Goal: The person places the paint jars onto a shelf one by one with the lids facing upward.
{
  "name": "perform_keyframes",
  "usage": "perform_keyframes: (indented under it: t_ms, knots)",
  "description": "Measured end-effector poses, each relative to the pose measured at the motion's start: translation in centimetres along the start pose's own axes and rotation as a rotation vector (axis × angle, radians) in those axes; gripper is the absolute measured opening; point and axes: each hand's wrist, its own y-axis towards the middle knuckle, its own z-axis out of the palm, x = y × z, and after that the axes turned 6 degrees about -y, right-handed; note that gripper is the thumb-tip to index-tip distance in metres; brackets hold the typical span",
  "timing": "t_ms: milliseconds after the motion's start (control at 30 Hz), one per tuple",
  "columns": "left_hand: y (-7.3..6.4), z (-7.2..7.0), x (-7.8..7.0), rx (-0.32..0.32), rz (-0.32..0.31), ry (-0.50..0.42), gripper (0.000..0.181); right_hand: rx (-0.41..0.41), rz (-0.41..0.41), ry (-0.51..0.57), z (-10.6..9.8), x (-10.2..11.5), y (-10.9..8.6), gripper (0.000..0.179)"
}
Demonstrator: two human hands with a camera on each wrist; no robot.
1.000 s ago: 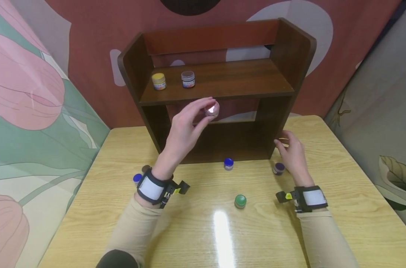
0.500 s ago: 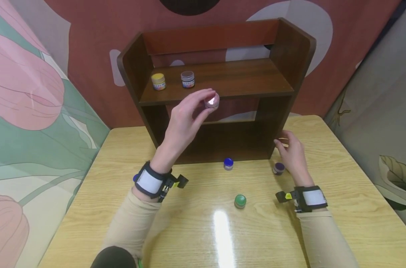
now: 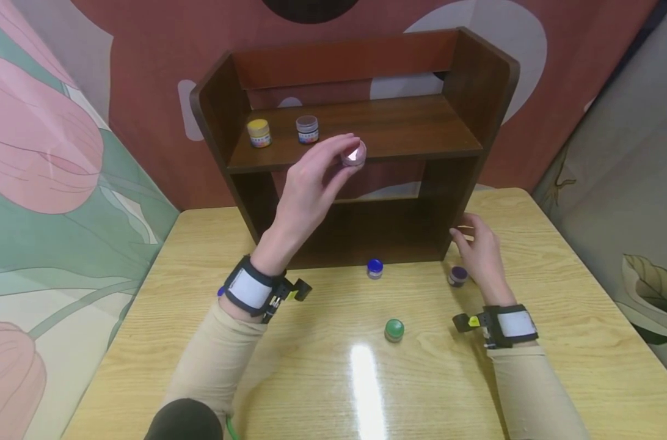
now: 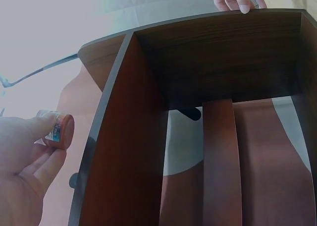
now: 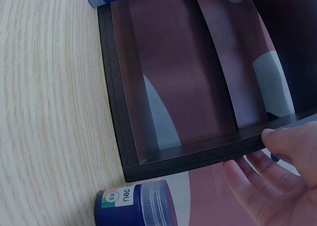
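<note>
My left hand pinches a small paint jar between thumb and fingers, in front of the upper shelf's front edge. Up close in the left wrist view, this paint jar has reddish-brown paint and a printed label. My right hand grips the right side panel of the dark wooden shelf low down. In the right wrist view the thumb lies at the panel's front edge and the fingers on its outer side. Just below that hand stands a purple paint jar.
On the upper board stand a yellow jar and a clear-lidded dark jar. A blue-lidded jar stands at the shelf's foot, a green-lidded jar nearer on the table. My left wrist mostly hides another blue lid.
My left hand has risen with the paint jar, from below the upper board's edge to about its height, and shifted slightly right. The right hand stays at the side panel.
</note>
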Motion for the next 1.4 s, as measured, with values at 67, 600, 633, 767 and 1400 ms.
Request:
perform_keyframes:
  t_ms: [67, 600, 633, 767, 1400]
  knots:
    - [0.1, 0.0, 0.0, -0.002, -0.005, 0.004, 0.038, -0.002, -0.001, 0.002, 0.0, 0.0, 0.0, 0.039]
    - [1.0, 0.4, 0.1, -0.053, -0.038, 0.012, 0.038, -0.010, -0.016, 0.012, -0.2, 0.2, -0.1, 0.038]
    - [1.1, 0.4, 0.0, -0.053, -0.043, 0.014, 0.038, -0.013, -0.019, 0.012, -0.2, 0.2, -0.1, 0.038]
    - [1.3, 0.4, -0.1, -0.053, -0.055, 0.020, 0.038, -0.020, -0.022, 0.008, -0.1, 0.2, -0.2, 0.037]
    - [2.9, 0.9, 0.2, -0.013, -0.143, 0.039, 0.040, -0.019, -0.021, 0.007, -0.1, 0.1, -0.3, 0.037]
